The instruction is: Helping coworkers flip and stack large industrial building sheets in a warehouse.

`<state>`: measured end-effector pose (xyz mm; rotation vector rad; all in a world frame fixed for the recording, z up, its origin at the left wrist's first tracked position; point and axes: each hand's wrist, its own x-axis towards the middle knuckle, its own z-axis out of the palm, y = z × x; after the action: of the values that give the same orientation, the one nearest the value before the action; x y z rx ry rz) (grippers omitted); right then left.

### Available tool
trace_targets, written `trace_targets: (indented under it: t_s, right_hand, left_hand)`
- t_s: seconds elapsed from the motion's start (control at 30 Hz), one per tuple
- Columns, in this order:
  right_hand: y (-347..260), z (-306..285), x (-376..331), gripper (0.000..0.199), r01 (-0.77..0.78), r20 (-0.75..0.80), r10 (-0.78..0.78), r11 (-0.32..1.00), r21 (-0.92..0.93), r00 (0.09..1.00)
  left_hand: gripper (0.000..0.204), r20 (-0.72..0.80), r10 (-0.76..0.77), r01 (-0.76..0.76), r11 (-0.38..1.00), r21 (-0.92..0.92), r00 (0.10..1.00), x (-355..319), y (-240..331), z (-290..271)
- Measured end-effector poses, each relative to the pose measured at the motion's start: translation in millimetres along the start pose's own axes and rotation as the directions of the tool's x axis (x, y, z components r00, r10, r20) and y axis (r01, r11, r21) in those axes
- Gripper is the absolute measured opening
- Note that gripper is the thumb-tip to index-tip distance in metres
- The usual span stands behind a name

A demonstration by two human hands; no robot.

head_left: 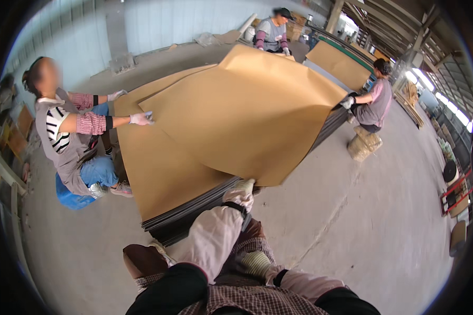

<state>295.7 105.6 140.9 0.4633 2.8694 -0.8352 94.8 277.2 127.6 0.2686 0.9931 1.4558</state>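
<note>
Head view: your left hand (244,187) pinches the brown sheet (252,115) at its six o'clock edge; whether your lower right hand (256,263) is closed, I cannot tell.

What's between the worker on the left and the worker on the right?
In the head view, a large brown sheet, partly raised, stretches between them over a stack of dark-edged sheets.

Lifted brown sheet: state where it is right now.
In the head view, the lifted brown sheet spans the upper middle, partly over the stack of sheets, its near edge at the person's left hand.
</note>
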Motion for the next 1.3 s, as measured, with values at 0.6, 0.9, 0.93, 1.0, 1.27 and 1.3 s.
trace_targets:
  t_s: [0.6, 0.9, 0.93, 1.0, 1.27, 1.3]
  right_hand:
    - [8.6, -7.4, -1.4, 0.042, -0.016, 0.063, 0.016, 1.0, 0.011, 0.998]
    - [3.3, -3.0, -1.0, 0.032, 0.031, -0.03, -0.03, 1.0, 0.008, 0.999]
    - [0.9, -1.3, -0.4, 0.032, 0.029, -0.01, -0.029, 0.999, -0.017, 1.0]
    - [-9.1, -14.1, 0.3, 0.032, -0.036, 0.009, 0.037, 0.996, -0.077, 0.999]
    - [2.1, -5.1, -2.7, 0.031, 0.018, 0.011, -0.018, 1.0, -0.01, 1.0]
    - [1.7, -4.5, -3.2, 0.031, 0.026, -0.006, -0.026, 1.0, -0.012, 1.0]
  left_hand:
    - [0.016, -0.537, 0.094, 0.176, 0.885, 0.43, 0.839, -127.2, 147.5, -287.4]
    - [0.031, -0.707, 0.082, 0.303, 0.864, 0.402, 0.703, -180.8, 94.9, -409.3]
    - [0.033, -0.69, 0.12, 0.296, 0.841, 0.453, 0.714, -182.7, 95.1, -410.2]
    - [0.036, -0.604, 0.198, 0.253, 0.776, 0.577, 0.772, -172.1, 95.5, -413.7]
    - [0.06, -0.64, 0.481, 0.163, 0.71, 0.685, 0.599, -163.4, 74.1, -374.0]
    - [0.06, -0.65, 0.504, 0.237, 0.656, 0.717, 0.569, -164.4, 76.0, -372.2]
